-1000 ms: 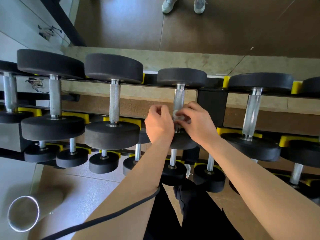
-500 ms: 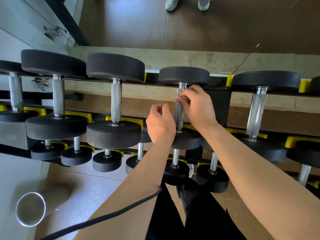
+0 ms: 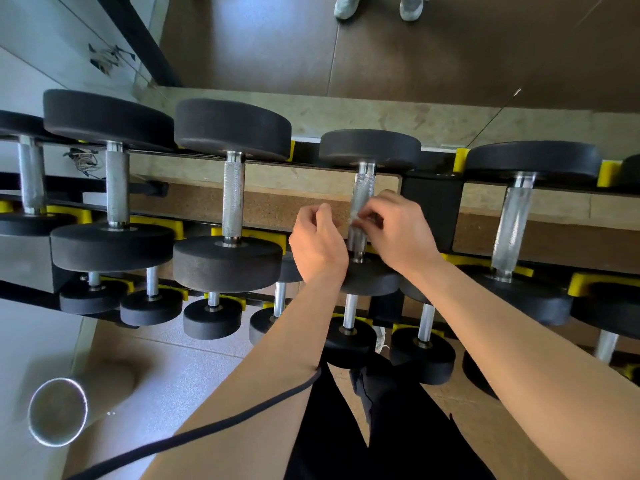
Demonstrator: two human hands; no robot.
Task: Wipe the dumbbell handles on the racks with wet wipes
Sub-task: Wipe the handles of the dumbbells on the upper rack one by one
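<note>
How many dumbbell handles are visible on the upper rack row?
5 handles: one far left, two next, one under the wipe in the right hand, one further right. Others may lie off-frame.

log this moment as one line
step: wipe handle | right hand: pinches wipe on handle | left hand: curled beside handle

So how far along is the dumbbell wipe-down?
Done: cannot tell; no handle shows a clear wiped mark, though the right-hand neighbour looks glossier. In hand: right hand pinches a wipe against the middle top-row handle; left hand curled beside it. Left: likely the lower-row handles, plus any unwiped top ones.
</note>
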